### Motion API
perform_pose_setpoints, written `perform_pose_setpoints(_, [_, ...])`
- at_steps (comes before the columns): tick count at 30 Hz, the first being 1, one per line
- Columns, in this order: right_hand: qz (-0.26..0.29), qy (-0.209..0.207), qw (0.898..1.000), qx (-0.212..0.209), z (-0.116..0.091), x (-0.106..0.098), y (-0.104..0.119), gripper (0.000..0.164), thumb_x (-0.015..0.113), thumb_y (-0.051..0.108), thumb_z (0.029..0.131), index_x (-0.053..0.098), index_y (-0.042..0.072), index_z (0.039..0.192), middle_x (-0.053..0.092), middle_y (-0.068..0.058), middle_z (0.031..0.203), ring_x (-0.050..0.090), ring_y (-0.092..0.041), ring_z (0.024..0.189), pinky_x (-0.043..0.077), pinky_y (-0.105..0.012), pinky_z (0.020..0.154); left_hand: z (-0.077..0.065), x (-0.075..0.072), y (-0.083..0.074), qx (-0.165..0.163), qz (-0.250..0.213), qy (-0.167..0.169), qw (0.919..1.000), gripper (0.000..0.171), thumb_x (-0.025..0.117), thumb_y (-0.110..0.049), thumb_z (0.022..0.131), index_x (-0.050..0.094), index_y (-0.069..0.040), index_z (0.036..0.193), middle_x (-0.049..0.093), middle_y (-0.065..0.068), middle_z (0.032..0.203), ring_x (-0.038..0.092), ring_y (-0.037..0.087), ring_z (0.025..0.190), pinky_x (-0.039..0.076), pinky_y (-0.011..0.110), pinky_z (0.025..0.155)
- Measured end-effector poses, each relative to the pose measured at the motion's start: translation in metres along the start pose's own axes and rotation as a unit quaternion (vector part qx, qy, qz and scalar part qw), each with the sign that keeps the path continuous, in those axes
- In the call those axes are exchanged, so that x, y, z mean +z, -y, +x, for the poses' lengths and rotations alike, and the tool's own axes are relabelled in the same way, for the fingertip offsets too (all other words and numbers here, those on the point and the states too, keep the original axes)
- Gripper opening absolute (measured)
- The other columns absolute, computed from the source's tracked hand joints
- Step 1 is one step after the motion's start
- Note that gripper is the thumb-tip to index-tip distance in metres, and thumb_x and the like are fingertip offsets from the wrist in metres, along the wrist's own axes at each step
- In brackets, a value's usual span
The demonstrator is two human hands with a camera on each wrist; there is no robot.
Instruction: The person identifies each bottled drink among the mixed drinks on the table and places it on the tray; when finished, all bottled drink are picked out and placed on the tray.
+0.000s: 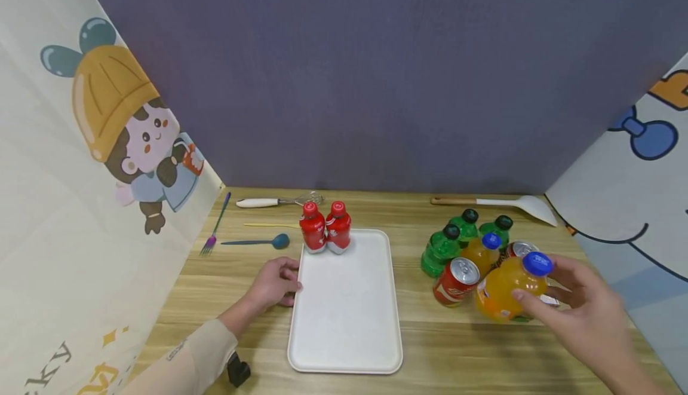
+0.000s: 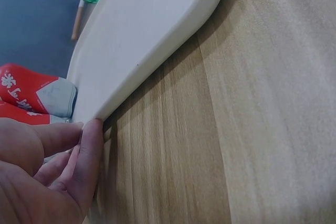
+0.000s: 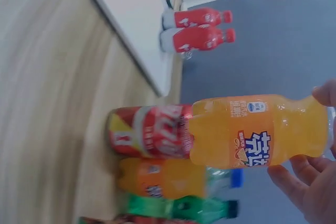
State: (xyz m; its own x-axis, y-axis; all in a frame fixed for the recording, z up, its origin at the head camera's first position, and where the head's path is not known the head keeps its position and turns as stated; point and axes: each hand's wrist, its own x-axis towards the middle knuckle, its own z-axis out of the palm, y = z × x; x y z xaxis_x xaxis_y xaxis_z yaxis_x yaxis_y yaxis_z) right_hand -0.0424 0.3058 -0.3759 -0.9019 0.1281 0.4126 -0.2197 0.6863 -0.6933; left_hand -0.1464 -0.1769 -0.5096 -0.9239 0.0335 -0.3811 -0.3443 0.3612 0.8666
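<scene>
My right hand (image 1: 588, 311) grips an orange soda bottle (image 1: 507, 290) with a blue cap near its neck, lifted above the table. In the right wrist view the bottle (image 3: 236, 132) shows its orange label, and a red can (image 3: 149, 129) stands behind it. My left hand (image 1: 276, 284) pinches the left rim of a white tray (image 1: 346, 311); the left wrist view shows thumb and finger on that rim. Two red bottles (image 1: 338, 227) stand side by side at the tray's far left corner.
Green bottles (image 1: 441, 251), another orange soda bottle (image 1: 480, 254) and cans (image 1: 457, 281) cluster on the right. Along the back lie a whisk (image 1: 269, 202) and a white spatula (image 1: 527, 205). A blue spoon (image 1: 263, 241) and a fork (image 1: 215, 227) lie at left.
</scene>
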Motion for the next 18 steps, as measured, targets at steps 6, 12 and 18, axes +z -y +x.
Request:
perform_pose_setpoints(6, [0.008, 0.018, 0.999, -0.046, 0.017, -0.004, 0.021, 0.062, 0.089, -0.009, 0.069, 0.063, 0.002, 0.125, 0.064, 0.032, 0.114, 0.061, 0.018, 0.102, 0.051, 0.001, 0.077, -0.002, 0.001, -0.002, 0.002, 0.004, 0.0, 1.0, 0.051, 0.073, 0.01, 0.085, 0.058, 0.001, 0.133, 0.062, 0.015, 0.1, 0.065, 0.023, 0.066, 0.065, 0.038, 0.057])
perform_pose_setpoints(12, [0.041, 0.046, 0.997, -0.049, 0.039, 0.005, 0.039, 0.061, 0.088, -0.007, 0.073, 0.063, 0.004, 0.128, 0.068, 0.027, 0.113, 0.066, 0.011, 0.098, 0.057, -0.006, 0.075, -0.003, 0.001, -0.003, 0.002, -0.003, -0.002, 1.0, 0.051, 0.072, 0.011, 0.085, 0.057, 0.002, 0.133, 0.062, 0.016, 0.099, 0.064, 0.022, 0.064, 0.065, 0.038, 0.055])
perform_pose_setpoints(18, [0.09, 0.052, 0.992, -0.068, 0.059, 0.03, 0.052, 0.054, 0.086, -0.007, 0.076, 0.064, 0.004, 0.124, 0.07, 0.016, 0.113, 0.067, 0.005, 0.104, 0.059, -0.009, 0.078, -0.002, 0.001, -0.003, 0.001, 0.006, -0.003, 1.0, 0.05, 0.072, 0.011, 0.086, 0.058, 0.002, 0.133, 0.062, 0.016, 0.1, 0.065, 0.022, 0.067, 0.065, 0.037, 0.056])
